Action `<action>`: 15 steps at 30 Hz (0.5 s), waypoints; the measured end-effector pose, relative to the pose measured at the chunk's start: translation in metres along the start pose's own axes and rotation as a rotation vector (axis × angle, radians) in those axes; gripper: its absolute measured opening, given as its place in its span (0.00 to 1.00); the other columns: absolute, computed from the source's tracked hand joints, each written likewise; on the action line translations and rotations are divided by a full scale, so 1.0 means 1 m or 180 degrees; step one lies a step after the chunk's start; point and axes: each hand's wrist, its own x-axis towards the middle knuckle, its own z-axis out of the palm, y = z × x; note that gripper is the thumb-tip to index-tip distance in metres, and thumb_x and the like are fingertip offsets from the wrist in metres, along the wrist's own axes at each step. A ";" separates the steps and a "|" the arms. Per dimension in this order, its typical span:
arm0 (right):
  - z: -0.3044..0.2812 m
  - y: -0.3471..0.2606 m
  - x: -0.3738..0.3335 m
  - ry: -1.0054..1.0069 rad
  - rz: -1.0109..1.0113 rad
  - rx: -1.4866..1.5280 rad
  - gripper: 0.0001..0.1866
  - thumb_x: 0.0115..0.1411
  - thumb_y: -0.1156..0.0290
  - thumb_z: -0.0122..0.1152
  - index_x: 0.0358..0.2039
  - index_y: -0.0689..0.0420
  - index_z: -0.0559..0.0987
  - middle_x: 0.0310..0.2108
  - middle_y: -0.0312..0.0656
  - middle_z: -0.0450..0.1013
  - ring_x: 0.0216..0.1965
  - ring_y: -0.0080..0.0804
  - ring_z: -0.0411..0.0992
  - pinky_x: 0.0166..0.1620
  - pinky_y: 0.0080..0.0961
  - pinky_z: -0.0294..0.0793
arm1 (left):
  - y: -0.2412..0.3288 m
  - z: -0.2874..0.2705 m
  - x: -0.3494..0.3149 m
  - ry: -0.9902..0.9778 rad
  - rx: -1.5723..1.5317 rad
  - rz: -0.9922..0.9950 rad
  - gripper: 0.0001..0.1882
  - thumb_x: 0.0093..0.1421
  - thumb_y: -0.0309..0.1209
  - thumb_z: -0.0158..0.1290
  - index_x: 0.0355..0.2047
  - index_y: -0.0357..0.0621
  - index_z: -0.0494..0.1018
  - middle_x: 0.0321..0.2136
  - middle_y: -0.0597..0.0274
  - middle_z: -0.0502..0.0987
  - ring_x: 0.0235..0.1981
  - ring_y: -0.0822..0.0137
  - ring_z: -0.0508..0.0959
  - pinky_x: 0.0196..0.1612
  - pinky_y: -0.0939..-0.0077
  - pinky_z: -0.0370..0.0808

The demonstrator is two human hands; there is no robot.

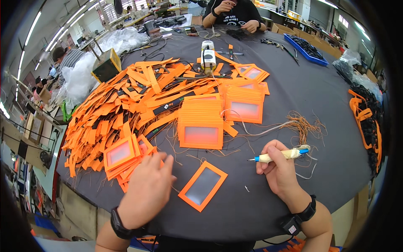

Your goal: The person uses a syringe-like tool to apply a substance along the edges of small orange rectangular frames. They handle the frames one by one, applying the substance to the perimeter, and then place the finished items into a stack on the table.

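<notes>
My right hand (278,170) grips a pen-like tool (283,156), wrapped in cream tape with blue ends and a thin metal tip that points left. Between my hands a single orange-bordered rectangular piece with a clear window (203,186) lies tilted on the dark cloth. My left hand (149,185) hovers left of it, fingers apart, beside a loose stack of similar pieces (119,154), partly covering that stack. Farther off, a neat overlapping row of these pieces (200,135) lies next to a second row (244,110). Nothing shows in my left fingers.
A large heap of orange strips (100,113) fills the left. Orange thread ends (305,126) and a pale cord lie right of centre. A white device (208,56), a blue tray (305,49) and black-and-orange straps (363,117) stand farther out. Another person (235,17) works across the table.
</notes>
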 end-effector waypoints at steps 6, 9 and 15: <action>0.002 -0.007 -0.003 -0.0029 -0.0116 -0.0010 0.08 0.63 0.68 0.52 0.29 0.58 0.70 0.18 0.37 0.68 0.20 0.25 0.69 0.26 0.21 0.69 | 0.047 0.010 -0.011 -0.0426 -0.0164 -0.0119 0.39 0.49 0.46 0.61 0.52 0.28 0.63 0.34 0.53 0.66 0.36 0.57 0.68 0.37 0.69 0.67; 0.005 -0.007 -0.003 -0.0029 -0.0166 -0.0047 0.08 0.63 0.68 0.51 0.29 0.58 0.70 0.18 0.37 0.67 0.20 0.25 0.68 0.26 0.22 0.69 | 0.050 0.016 -0.013 -0.0362 -0.0127 -0.0105 0.42 0.49 0.49 0.60 0.55 0.28 0.61 0.33 0.54 0.65 0.35 0.59 0.67 0.36 0.72 0.65; 0.006 -0.009 -0.010 0.0044 -0.0424 -0.0140 0.09 0.63 0.68 0.51 0.28 0.58 0.69 0.18 0.36 0.65 0.19 0.24 0.67 0.23 0.21 0.69 | 0.039 0.017 -0.022 0.0305 -0.1052 0.0242 0.22 0.50 0.20 0.50 0.48 0.31 0.67 0.29 0.50 0.68 0.33 0.52 0.70 0.38 0.64 0.69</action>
